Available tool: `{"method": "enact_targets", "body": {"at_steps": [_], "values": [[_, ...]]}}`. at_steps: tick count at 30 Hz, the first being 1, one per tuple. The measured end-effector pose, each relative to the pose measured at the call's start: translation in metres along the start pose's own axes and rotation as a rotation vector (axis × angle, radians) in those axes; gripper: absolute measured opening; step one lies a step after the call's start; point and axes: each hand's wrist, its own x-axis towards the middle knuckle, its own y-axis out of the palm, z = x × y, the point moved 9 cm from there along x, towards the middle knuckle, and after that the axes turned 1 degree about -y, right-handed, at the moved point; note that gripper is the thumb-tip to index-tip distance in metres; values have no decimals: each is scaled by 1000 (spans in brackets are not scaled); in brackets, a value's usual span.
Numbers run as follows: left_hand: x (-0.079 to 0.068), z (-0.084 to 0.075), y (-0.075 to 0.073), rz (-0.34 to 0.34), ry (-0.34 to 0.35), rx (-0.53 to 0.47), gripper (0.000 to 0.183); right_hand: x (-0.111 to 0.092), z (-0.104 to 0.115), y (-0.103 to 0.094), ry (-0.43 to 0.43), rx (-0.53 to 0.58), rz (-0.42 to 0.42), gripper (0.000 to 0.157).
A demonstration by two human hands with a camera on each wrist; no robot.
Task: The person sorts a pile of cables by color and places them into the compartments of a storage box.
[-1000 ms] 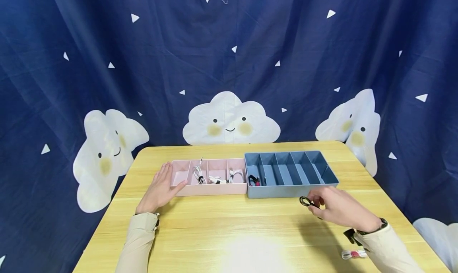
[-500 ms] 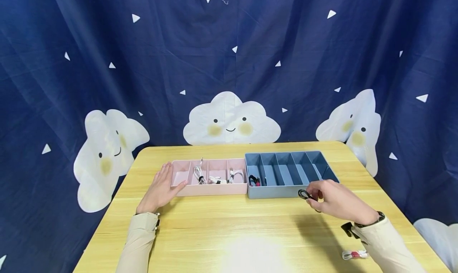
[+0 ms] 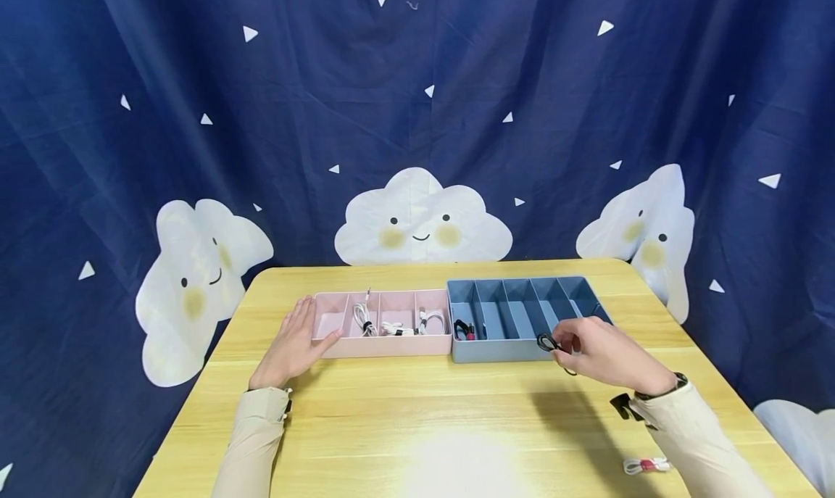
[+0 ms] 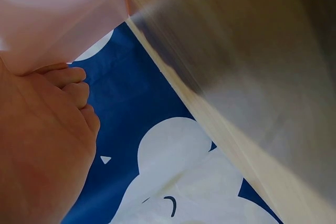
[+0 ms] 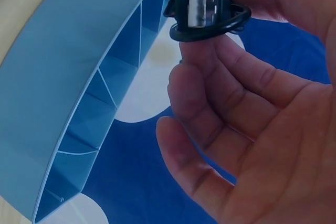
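Note:
In the head view my right hand [image 3: 603,353] pinches a coiled black USB cable [image 3: 546,343] just in front of the blue divided box [image 3: 502,350]. The right wrist view shows the metal plug of this black cable [image 5: 198,4] between thumb and fingers. My left hand [image 3: 290,346] rests with straight fingers against the left end of the pink divided box [image 3: 391,346]. White cables [image 3: 362,320] lie in several pink compartments. A black and red cable [image 3: 463,330] sits in the leftmost blue compartment.
A white cable with a red tie [image 3: 646,465] lies on the wooden table [image 3: 365,425] near the right forearm. The two boxes stand side by side. Behind the table hangs a dark blue curtain [image 3: 293,121] with cloud prints.
My right hand has moved a little left and up in the head view with the black cable, closer to the blue box. The left hand stays in place.

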Motion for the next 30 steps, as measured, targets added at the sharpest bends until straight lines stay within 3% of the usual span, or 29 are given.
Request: {"method": "enact_targets", "body": {"at_steps": [3, 11, 21, 30], "values": [[0, -1, -1, -4, 0, -6, 104, 3, -2, 0, 13, -2, -1, 18], [0, -1, -1, -3, 0, -5, 105, 9, -5, -2, 23, 40, 14, 3], [1, 0, 0, -3, 4, -11, 103, 20, -7, -5, 35, 19, -16, 9], [1, -1, 0, -6, 10, -11, 103, 29, -10, -5, 60, 29, 9, 10]]}}
